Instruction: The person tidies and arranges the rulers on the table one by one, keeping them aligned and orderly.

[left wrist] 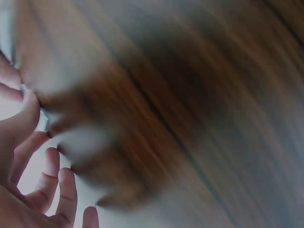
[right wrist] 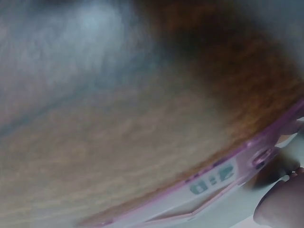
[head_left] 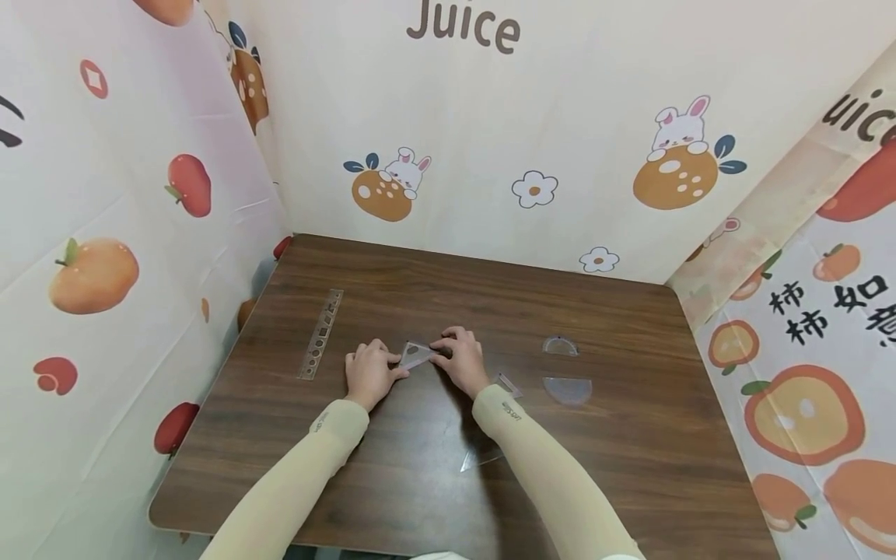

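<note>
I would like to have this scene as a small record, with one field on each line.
Held: clear triangle
Left hand: pinches the triangle's left end
Right hand: pinches its right end
To the left: ruler with cut-out shapes
To the right: far half-disc, near half-disc
Partly hidden by right sleeve: small piece, pointed piece
Surface: brown wood-grain table

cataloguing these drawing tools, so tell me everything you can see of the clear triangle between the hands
The clear triangle is see-through, apparently plastic, with an opening inside that shows darker. Any printed markings are too fine to read. The left hand pinches its left corner and the right hand its right corner, over the brown table. Whether it lies flat or slightly raised cannot be told.
</note>
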The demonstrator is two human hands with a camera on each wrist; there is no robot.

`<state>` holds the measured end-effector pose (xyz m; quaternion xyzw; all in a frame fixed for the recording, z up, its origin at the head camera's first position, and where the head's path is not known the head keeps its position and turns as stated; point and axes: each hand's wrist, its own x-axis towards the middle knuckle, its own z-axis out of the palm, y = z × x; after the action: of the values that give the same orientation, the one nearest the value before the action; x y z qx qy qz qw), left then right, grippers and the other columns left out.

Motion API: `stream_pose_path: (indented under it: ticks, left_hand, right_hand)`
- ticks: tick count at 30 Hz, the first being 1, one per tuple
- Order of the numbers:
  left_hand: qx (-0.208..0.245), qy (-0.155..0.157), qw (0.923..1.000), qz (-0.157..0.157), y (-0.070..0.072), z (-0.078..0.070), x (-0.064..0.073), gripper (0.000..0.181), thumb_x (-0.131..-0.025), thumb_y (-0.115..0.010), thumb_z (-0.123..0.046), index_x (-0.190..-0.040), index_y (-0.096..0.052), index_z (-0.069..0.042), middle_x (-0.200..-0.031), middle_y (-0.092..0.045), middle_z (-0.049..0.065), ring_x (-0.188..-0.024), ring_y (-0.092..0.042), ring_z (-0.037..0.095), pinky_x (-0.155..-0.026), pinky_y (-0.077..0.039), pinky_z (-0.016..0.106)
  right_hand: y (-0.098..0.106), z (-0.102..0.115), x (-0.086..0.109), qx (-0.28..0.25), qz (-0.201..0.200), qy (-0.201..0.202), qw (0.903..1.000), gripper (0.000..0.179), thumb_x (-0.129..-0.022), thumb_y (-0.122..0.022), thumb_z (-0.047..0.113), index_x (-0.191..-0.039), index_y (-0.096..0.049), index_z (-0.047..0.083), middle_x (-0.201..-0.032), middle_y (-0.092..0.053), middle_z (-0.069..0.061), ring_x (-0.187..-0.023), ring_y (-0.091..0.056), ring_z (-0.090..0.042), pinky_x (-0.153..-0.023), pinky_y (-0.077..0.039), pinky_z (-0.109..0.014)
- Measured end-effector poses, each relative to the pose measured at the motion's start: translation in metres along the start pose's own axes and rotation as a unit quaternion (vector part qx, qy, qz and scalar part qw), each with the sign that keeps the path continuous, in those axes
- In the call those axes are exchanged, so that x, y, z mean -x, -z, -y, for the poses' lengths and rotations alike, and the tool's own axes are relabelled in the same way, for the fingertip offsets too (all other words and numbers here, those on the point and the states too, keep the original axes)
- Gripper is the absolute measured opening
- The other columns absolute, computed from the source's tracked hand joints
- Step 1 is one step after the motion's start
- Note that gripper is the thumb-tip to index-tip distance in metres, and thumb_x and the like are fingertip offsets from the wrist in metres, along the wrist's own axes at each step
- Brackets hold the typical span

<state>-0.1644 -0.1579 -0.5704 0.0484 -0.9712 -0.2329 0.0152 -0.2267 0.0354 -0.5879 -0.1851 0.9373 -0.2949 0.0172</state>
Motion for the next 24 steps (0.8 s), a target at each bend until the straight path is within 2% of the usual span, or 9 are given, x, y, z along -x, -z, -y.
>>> stream_pose_path:
  ticks: [5, 13, 19, 24]
  left_hand:
    - [0.042, 0.021, 0.9989, -0.007, 0.000, -0.002, -0.002, 0.035, -0.072, -0.082, -0.037, -0.103, -0.077, -0.023, -0.103, -0.068, 0.002, -0.096, -0.056, 0.029, -0.091, -0.035, 0.052]
    - [0.062, 0.010, 0.9979, -0.017, -0.001, 0.002, -0.005, 0.032, -0.073, -0.082, -0.036, -0.102, -0.077, -0.021, -0.101, -0.069, 0.001, -0.096, -0.058, 0.029, -0.088, -0.037, 0.051]
    - [0.080, -0.002, 0.9966, -0.019, 0.008, 0.006, -0.010, 0.031, -0.075, -0.081, -0.033, -0.102, -0.077, -0.019, -0.101, -0.068, 0.002, -0.096, -0.059, 0.029, -0.083, -0.037, 0.050]
    - [0.090, -0.010, 0.9955, -0.027, 0.019, 0.010, -0.015, 0.029, -0.076, -0.079, -0.035, -0.101, -0.077, -0.020, -0.100, -0.069, 0.002, -0.097, -0.059, 0.028, -0.086, -0.036, 0.051]
  right_hand:
    - [-0.001, 0.001, 0.000, -0.002, -0.011, 0.003, 0.9999, 0.023, -0.083, -0.073, 0.031, -0.104, -0.074, 0.020, -0.122, -0.057, -0.003, -0.114, -0.049, -0.025, -0.096, -0.035, -0.046]
    - [-0.002, 0.001, 0.002, 0.009, -0.026, 0.025, 0.9993, 0.023, -0.084, -0.073, 0.032, -0.103, -0.074, 0.020, -0.114, -0.060, 0.001, -0.108, -0.050, -0.020, -0.093, -0.036, -0.041]
    - [-0.001, 0.005, 0.000, -0.017, -0.030, 0.027, 0.9990, 0.025, -0.085, -0.071, 0.035, -0.104, -0.073, 0.018, -0.114, -0.060, 0.002, -0.110, -0.049, -0.018, -0.095, -0.036, -0.040]
    - [0.002, 0.009, -0.003, -0.028, -0.046, 0.030, 0.9981, 0.026, -0.086, -0.071, 0.035, -0.103, -0.073, 0.017, -0.113, -0.061, 0.004, -0.109, -0.050, -0.017, -0.093, -0.037, -0.039]
